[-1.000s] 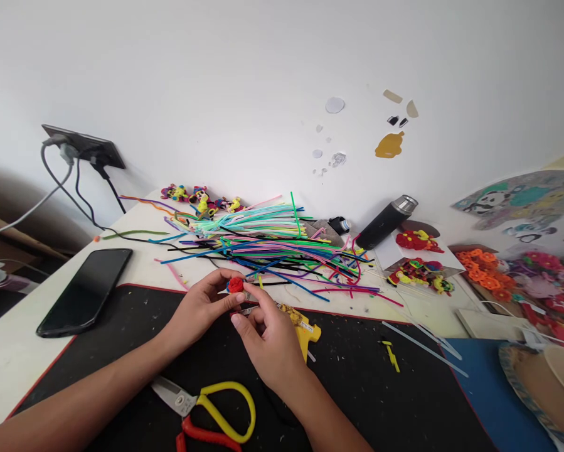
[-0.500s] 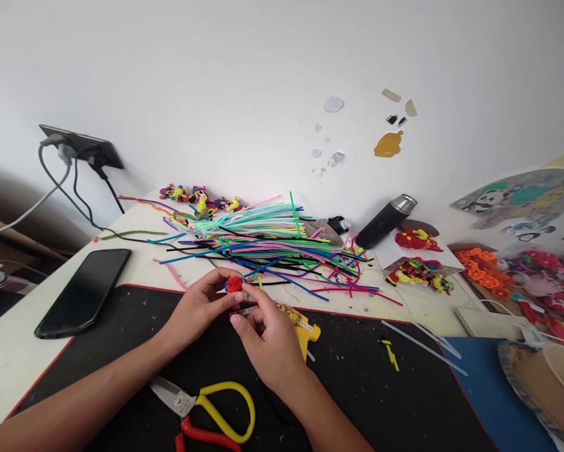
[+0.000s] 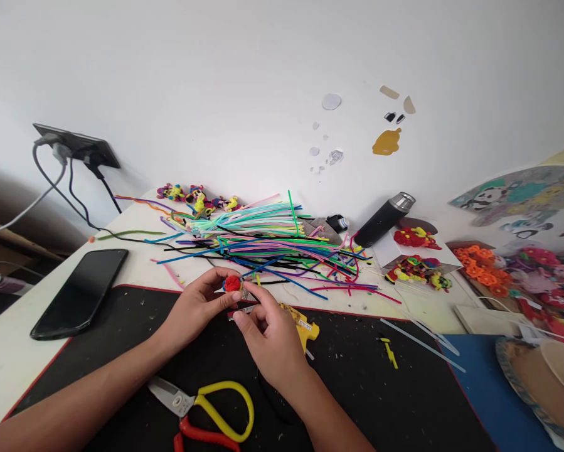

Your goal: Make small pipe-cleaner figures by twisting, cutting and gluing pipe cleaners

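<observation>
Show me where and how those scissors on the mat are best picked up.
Probably by the yellow handle, coming from the right. The scissors seem to lie flat on the black mat; that wide loop sits on the right and looks easy to grip, while the blades point left, away from the grip.

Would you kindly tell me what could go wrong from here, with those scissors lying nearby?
The scissors lie blade-first toward the left forearm, so lowering that arm might cause a nick. The yellow glue gun lies near the right hand; if it is hot, which I cannot tell, a brush could burn. The small red piece, pinched in the left hand, could slip.
</observation>
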Available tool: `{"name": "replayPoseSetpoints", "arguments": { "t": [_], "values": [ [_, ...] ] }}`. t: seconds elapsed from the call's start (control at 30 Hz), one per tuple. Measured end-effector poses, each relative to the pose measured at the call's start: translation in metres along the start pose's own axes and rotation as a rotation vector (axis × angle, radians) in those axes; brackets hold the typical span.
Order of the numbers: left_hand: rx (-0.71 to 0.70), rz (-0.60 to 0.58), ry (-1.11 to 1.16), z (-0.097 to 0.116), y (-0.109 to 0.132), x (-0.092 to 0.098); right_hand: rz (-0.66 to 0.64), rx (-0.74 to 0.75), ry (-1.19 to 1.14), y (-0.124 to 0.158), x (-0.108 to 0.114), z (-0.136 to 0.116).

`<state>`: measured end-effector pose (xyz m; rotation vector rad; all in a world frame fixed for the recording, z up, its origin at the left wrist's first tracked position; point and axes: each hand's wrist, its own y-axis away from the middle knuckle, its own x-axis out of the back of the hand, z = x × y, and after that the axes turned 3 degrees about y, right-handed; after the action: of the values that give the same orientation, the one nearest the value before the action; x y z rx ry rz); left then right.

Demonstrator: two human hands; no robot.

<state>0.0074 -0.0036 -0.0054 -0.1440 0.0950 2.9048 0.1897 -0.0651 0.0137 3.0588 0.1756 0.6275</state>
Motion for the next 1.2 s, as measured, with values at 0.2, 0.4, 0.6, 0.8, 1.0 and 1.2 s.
{"name": "replayPoseSetpoints", "arguments": {
  "t": [0.2,0.4,0.6,0.8,1.0,1.2],
  "values": [
    [-0.002,-0.006,0.006,-0.003,0.000,0.000,0.003,0.009,-0.007,-0.001,0.000,0.001],
    [0.002,-0.010,0.044,0.000,0.001,-0.002,0.025,0.026,-0.017,-0.002,-0.001,0.007],
    [0.023,-0.089,0.156,-0.002,0.003,0.000,0.065,0.015,-0.131,-0.005,0.004,0.007],
    [0.051,-0.183,0.237,-0.001,0.007,-0.003,0.135,0.014,-0.148,-0.005,0.009,0.006],
    [0.073,-0.234,0.259,0.001,0.010,-0.006,0.151,0.030,-0.153,-0.007,0.011,0.000],
    [0.083,-0.265,0.267,0.001,0.010,-0.006,0.159,0.033,-0.136,-0.008,0.011,0.003]
  ]
}}
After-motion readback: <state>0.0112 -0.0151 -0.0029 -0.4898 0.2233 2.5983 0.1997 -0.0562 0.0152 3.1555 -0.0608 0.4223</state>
